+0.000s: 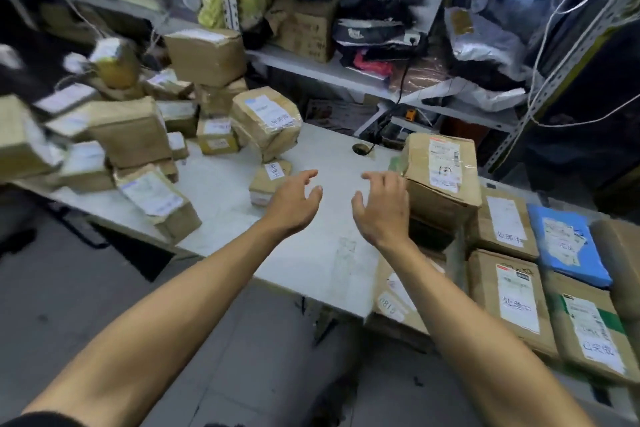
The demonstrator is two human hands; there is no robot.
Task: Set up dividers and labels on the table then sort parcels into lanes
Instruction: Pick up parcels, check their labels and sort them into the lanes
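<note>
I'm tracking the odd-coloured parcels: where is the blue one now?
In the head view the blue parcel lies far right, among the brown boxes beside the white table, with a labelled brown box to its left.

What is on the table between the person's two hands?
Nothing: in the head view, only bare white table shows between the left hand and the right hand. Both hands are open and empty.

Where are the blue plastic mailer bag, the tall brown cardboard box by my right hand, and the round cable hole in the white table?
Blue plastic mailer bag (568, 246): head view, bare blue edge.
Tall brown cardboard box (440, 166): head view, labelled top.
Round cable hole (361, 148): head view, dark centre.
</note>
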